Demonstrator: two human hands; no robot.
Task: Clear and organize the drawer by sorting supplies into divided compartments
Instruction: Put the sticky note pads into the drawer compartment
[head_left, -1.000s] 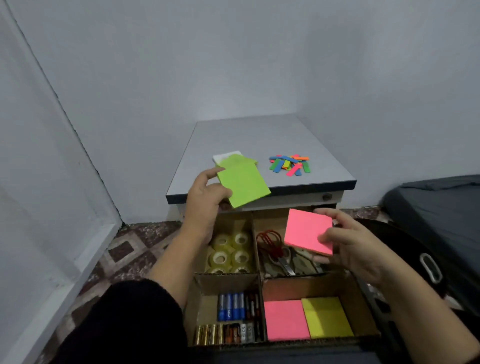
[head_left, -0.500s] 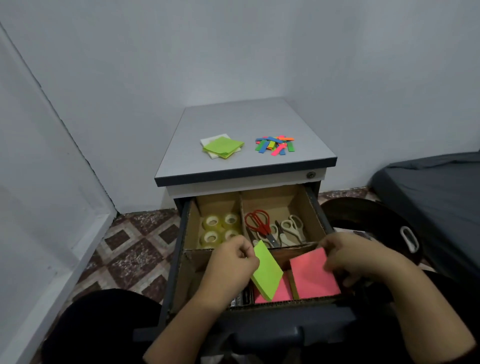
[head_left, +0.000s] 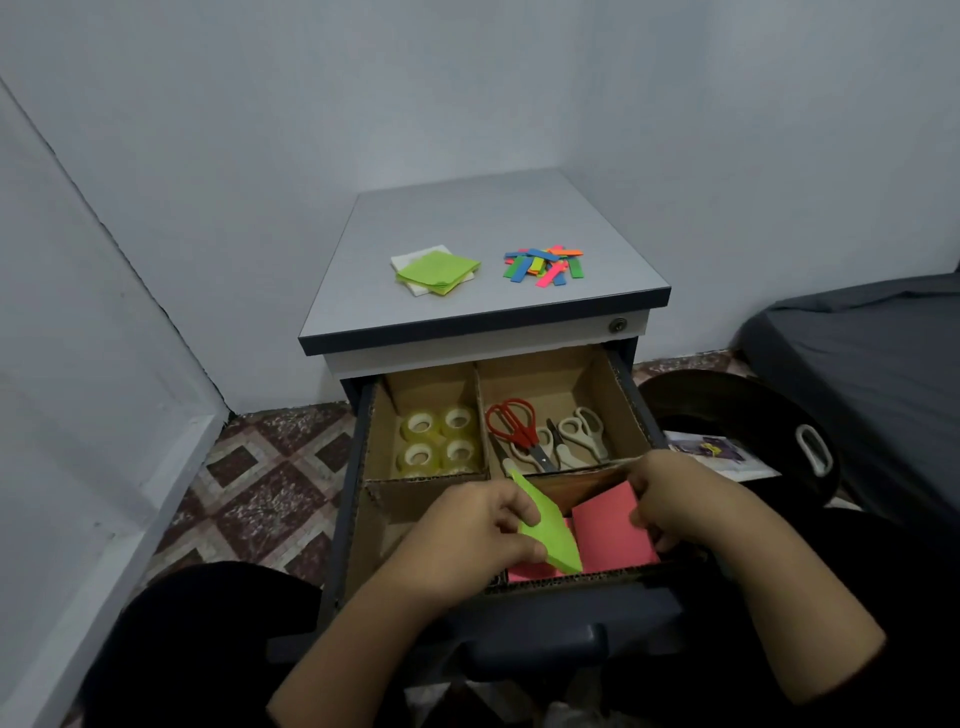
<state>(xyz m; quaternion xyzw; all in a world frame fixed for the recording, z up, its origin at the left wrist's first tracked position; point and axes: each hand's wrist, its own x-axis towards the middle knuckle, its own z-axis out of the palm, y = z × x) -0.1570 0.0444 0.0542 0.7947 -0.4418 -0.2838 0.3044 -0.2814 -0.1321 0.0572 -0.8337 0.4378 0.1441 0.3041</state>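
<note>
Left hand (head_left: 470, 540) pinches green pad (head_left: 548, 530); right hand (head_left: 675, 493) seemingly holds pink.

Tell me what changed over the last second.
Both hands came down from in front of the cabinet into the drawer's front right compartment: the left hand holds the green pad, the right hand the pink pad. Tape rolls and scissors unmoved.

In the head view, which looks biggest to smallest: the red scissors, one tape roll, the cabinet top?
1. Cabinet top
2. Red scissors
3. Tape roll
All lie at similar distance, so the order seems safe.
</note>
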